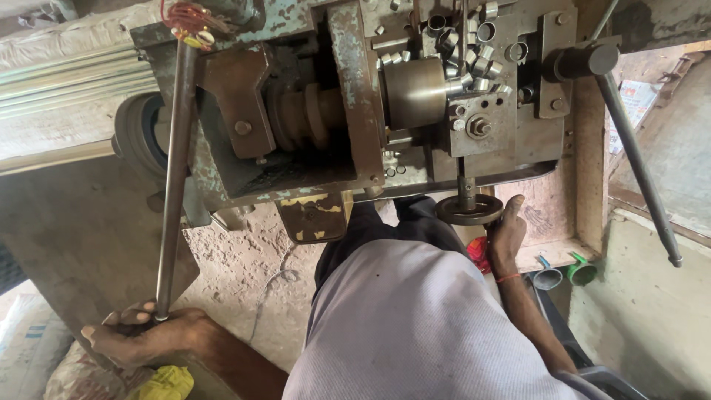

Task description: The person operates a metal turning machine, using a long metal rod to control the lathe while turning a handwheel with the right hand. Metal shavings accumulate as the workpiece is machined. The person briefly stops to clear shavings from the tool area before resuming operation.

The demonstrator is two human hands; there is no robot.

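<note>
A worn metal lathe [355, 104], its blue-green paint flaking, fills the upper half of the view, and the person sits against its near edge in a pale grey shirt [415, 326] and dark trousers. A stepped brown pulley [304, 115] sits in the open housing left of the middle, and just right of it a smooth steel chuck [415, 92] faces the tool slide. A long steel lever rod [172, 170] runs from the lathe's far left corner, where red wire is wound around it, down to the lower left; the left hand [144, 333] is clamped around its lower end, fingers wrapped over the tip. A second dark lever [637, 163] slants from the lathe's far right corner down to the right, untouched. At the lathe's near edge, right of the middle, a small round handwheel [468, 210] hangs on a short shaft; the right hand [507, 230] is closed on its right rim, a red thread around the wrist. Many short steel rings [474, 55] lie heaped on the slide just beyond the chuck. Below the right hand, a grey funnel [548, 278] and a green funnel [582, 272] stand side by side.
</note>
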